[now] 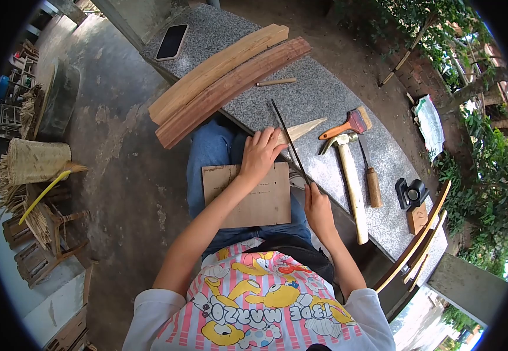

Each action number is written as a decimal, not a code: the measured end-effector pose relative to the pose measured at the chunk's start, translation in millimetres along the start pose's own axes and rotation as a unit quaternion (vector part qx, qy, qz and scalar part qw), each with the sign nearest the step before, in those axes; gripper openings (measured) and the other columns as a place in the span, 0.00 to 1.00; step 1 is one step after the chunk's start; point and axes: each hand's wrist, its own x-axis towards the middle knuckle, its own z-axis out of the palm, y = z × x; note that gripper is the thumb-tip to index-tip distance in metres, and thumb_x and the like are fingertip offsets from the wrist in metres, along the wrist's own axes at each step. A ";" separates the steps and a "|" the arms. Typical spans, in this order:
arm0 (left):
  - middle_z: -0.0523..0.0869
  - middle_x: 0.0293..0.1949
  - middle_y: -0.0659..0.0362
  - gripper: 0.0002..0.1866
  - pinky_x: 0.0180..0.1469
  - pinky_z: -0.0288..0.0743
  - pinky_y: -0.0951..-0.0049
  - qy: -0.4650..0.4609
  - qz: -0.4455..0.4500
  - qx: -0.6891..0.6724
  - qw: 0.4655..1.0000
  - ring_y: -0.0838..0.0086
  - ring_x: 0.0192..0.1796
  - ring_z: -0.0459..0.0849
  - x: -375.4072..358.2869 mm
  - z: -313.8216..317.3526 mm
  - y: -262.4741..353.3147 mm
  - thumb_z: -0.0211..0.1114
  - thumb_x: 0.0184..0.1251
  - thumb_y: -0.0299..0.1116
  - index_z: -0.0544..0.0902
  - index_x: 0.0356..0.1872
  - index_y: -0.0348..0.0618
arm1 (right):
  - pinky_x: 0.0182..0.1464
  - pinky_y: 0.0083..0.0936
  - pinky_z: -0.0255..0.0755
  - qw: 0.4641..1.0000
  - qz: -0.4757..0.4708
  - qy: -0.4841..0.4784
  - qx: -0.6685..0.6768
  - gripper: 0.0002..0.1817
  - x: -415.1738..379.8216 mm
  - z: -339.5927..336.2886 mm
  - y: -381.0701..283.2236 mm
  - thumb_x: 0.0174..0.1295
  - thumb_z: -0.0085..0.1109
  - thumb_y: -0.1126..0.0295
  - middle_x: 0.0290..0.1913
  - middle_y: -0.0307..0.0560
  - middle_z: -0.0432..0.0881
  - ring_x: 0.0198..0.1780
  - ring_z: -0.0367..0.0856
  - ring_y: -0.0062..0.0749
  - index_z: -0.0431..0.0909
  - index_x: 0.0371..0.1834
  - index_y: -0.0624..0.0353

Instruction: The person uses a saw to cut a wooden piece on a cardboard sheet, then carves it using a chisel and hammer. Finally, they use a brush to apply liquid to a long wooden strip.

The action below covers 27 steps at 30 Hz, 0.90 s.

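Observation:
My left hand (259, 153) is closed on the near end of a pale pointed wood piece (306, 128), which lies over the edge of the granite bench (338, 93). In my right hand (317, 202) is the lower end of a long, thin dark tool (290, 140), a file or blade; I cannot tell which. The tool crosses the wood piece just beside my left fingers. Under my left forearm a brown board (259, 202) rests on my lap.
Two curved planks (224, 90) overhang the bench at the upper left, near a phone (172, 42). A brush (347, 123), a hammer (353, 187), a wooden-handled knife (373, 186), a black device (412, 193) and curved strips (416, 248) lie to the right.

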 end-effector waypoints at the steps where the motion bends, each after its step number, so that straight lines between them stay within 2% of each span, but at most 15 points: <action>1: 0.77 0.47 0.61 0.24 0.47 0.70 0.63 -0.001 -0.001 0.000 1.000 0.65 0.46 0.77 -0.2 0.0 -0.5 0.68 0.65 0.42 0.79 0.58 0.42 | 0.29 0.59 0.71 1.000 0.003 -0.010 -0.013 0.12 -4.6 -1.8 0.2 0.75 0.48 0.67 0.22 0.74 0.76 0.28 0.78 0.73 0.73 0.38 0.67; 6: 0.76 0.47 0.63 0.25 0.45 0.70 0.65 0.019 0.021 0.006 1.000 0.68 0.43 0.76 -0.1 3.3 -3.4 0.67 0.65 0.45 0.78 0.57 0.41 | 0.29 0.59 0.72 1.000 0.000 0.005 -0.018 0.13 -14.3 -1.2 3.4 0.74 0.48 0.67 0.21 0.73 0.77 0.28 0.78 0.72 0.73 0.39 0.68; 8: 0.76 0.47 0.63 0.24 0.45 0.70 0.65 0.019 0.022 0.005 1.000 0.68 0.43 0.76 -0.2 3.8 -3.7 0.67 0.65 0.45 0.79 0.57 0.41 | 0.29 0.59 0.72 1.000 0.001 0.008 -0.015 0.13 -3.1 0.6 -0.9 0.74 0.48 0.67 0.22 0.73 0.77 0.28 0.79 0.71 0.73 0.39 0.68; 10: 0.76 0.47 0.63 0.24 0.45 0.70 0.65 0.020 0.019 0.006 1.000 0.68 0.43 0.76 -0.7 4.4 -3.2 0.67 0.65 0.45 0.79 0.57 0.42 | 0.30 0.57 0.69 1.000 -0.003 0.003 0.028 0.14 10.7 4.8 -2.6 0.74 0.50 0.67 0.22 0.74 0.75 0.29 0.77 0.72 0.74 0.39 0.71; 14: 0.77 0.46 0.63 0.23 0.45 0.70 0.65 0.021 0.016 0.012 1.000 0.68 0.43 0.76 1.0 2.5 -1.0 0.66 0.65 0.44 0.79 0.56 0.41 | 0.30 0.56 0.69 1.000 -0.016 0.016 0.010 0.13 -1.0 9.5 6.0 0.74 0.50 0.68 0.22 0.74 0.75 0.29 0.77 0.72 0.75 0.38 0.70; 18: 0.77 0.46 0.63 0.22 0.45 0.70 0.64 0.024 0.016 -0.001 1.000 0.67 0.42 0.76 0.6 4.9 -2.6 0.66 0.66 0.44 0.80 0.55 0.41 | 0.30 0.55 0.68 1.000 0.009 0.023 0.006 0.13 -11.1 4.9 4.7 0.74 0.50 0.69 0.22 0.73 0.75 0.29 0.76 0.71 0.74 0.36 0.70; 25: 0.77 0.46 0.63 0.22 0.45 0.70 0.65 0.018 0.013 0.000 1.000 0.68 0.42 0.76 2.0 2.9 -2.6 0.66 0.65 0.43 0.80 0.55 0.41 | 0.29 0.53 0.67 0.999 -0.012 0.027 0.026 0.12 10.7 13.0 6.1 0.74 0.51 0.70 0.21 0.73 0.75 0.28 0.77 0.70 0.74 0.36 0.70; 27: 0.79 0.49 0.63 0.22 0.45 0.70 0.63 -0.013 0.001 0.009 1.000 0.66 0.45 0.78 0.2 1.4 -1.2 0.67 0.65 0.43 0.80 0.56 0.42 | 0.29 0.53 0.67 0.999 -0.011 0.028 0.023 0.12 -0.6 8.4 8.2 0.74 0.51 0.70 0.21 0.72 0.74 0.28 0.76 0.70 0.74 0.36 0.70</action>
